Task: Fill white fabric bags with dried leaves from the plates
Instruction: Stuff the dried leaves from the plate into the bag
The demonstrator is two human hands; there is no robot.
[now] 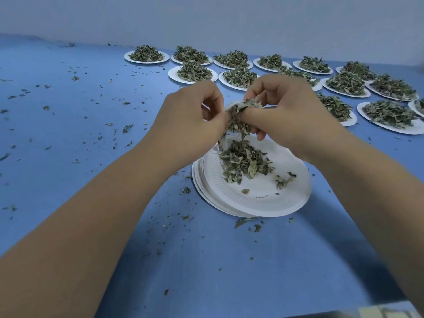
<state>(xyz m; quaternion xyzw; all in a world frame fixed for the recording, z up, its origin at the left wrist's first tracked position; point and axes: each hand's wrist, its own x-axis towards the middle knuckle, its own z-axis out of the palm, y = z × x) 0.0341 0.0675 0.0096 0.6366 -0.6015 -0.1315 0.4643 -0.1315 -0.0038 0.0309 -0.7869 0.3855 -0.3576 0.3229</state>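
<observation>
A stack of white paper plates (263, 203) lies on the blue table in front of me, with a small heap of dried leaves (245, 161) on the top plate. Above it both my hands meet. My left hand (192, 115) pinches the rim of a white fabric bag (231, 105), most of which is hidden behind my fingers. My right hand (282, 106) grips a clump of dried leaves (239, 118) at the bag's mouth. Some leaves dangle down toward the plate.
Several white plates heaped with dried leaves (195, 72) stand in rows at the back and right of the table. Leaf crumbs (247, 222) are scattered over the blue tabletop (80, 125). A pale wall runs behind the table.
</observation>
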